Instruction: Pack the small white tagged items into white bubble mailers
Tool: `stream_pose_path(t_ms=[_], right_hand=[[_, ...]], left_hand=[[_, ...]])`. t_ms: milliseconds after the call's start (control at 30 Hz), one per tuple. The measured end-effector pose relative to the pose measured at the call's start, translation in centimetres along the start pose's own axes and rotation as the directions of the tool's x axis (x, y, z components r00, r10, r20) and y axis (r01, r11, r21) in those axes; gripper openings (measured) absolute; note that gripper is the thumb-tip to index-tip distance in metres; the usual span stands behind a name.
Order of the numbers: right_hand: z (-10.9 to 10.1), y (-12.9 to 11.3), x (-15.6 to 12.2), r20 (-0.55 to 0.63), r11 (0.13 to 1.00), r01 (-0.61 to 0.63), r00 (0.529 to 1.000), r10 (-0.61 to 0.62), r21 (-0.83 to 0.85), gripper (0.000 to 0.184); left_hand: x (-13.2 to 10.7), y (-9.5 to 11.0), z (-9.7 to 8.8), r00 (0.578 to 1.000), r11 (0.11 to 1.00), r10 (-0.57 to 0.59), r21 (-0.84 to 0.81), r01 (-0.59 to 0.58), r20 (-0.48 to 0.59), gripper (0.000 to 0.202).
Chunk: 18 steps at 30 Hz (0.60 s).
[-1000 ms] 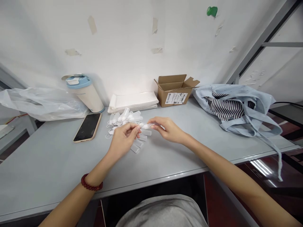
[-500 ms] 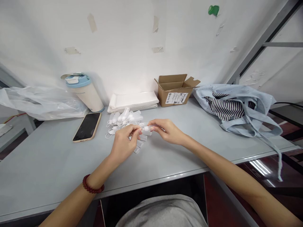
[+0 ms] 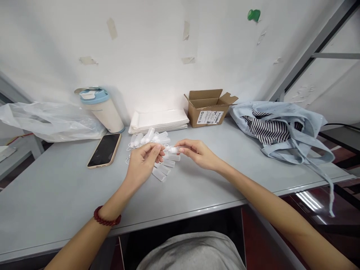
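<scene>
Small white piece (image 3: 172, 149) between fingertips too small to tell.

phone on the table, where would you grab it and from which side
Grip the phone across its two long edges, coming from above. It lies flat, screen up, left of the left hand, so only the thin sides offer purchase; the cup crowds its far end.

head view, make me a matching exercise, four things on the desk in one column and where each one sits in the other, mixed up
Things:
1. phone
2. cardboard box
3. blue cloth bag
4. small clear piece

Places:
A. pinched between the left hand and the right hand
B. far right of the table
C. lying flat, left of the hands
D. against the wall, right of the white stack

Pairs: 1-C, 2-D, 3-B, 4-A
</scene>
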State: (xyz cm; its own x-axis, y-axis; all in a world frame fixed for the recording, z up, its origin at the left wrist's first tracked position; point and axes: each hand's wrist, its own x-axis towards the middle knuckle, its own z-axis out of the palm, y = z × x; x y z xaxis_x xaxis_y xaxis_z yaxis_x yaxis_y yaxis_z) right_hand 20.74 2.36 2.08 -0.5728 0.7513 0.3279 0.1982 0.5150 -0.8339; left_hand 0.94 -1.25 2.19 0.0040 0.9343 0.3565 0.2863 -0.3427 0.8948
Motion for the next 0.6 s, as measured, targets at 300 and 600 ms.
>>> stream_pose_path(t_ms=[300, 600], right_hand=[[1.0, 0.5, -0.2, -0.064, 0.998, 0.01, 0.998, -0.015, -0.068, 0.021], [2.6, 0.3, -0.5, -0.148, 1.0, -0.011, 0.989, 0.01, -0.004, 0.022]], left_hand=[[-0.9, -0.2, 1.0, 1.0, 0.993, -0.01, 0.12, 0.011, -0.01, 0.025], [-1.5, -0.7, 1.6, 0.987, 0.992, 0.043, 0.122, -0.024, -0.153, 0.024]])
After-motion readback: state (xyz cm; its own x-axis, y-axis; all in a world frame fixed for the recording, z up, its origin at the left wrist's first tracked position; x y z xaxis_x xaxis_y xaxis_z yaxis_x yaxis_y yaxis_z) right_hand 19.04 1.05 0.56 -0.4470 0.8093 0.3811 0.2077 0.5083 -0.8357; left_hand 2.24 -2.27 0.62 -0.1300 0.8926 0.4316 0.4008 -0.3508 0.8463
